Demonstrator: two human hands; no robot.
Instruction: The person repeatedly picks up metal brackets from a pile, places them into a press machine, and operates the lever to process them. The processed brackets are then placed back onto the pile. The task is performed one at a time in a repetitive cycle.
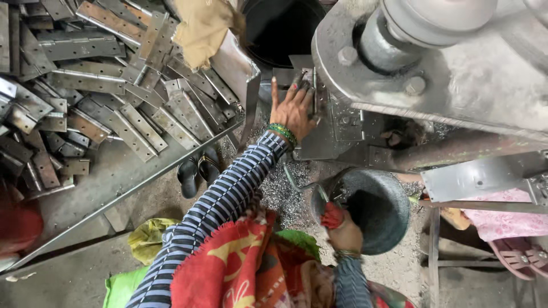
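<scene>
Dusty workshop floor fills the lower frame, strewn with metal shavings (282, 197) near the centre. At upper left, a sloping metal tray (108, 179) carries a loose heap of flat steel hinges (85, 80); a pair of dark sandals (197, 171) lies just below its edge.

Near upper centre, the left hand (294, 108) reaches out on a striped sleeve, fingers spread and fairly straight, pressing a small metal piece (313, 94) against the machine's plate (328, 134). Whether it grips that piece or only steadies it, I cannot tell.

Lower, right of centre, the right hand (342, 231) curls closed around a red handle (332, 215) beside a dark round bowl (379, 208). A grey machine body (456, 74) looms at upper right.

The left fingertips sit very close to the working parts, so a slip or an early stroke could pinch them. Sharp shavings and bare hinge edges could cut skin. Loose cloth at the sleeve might catch.
</scene>
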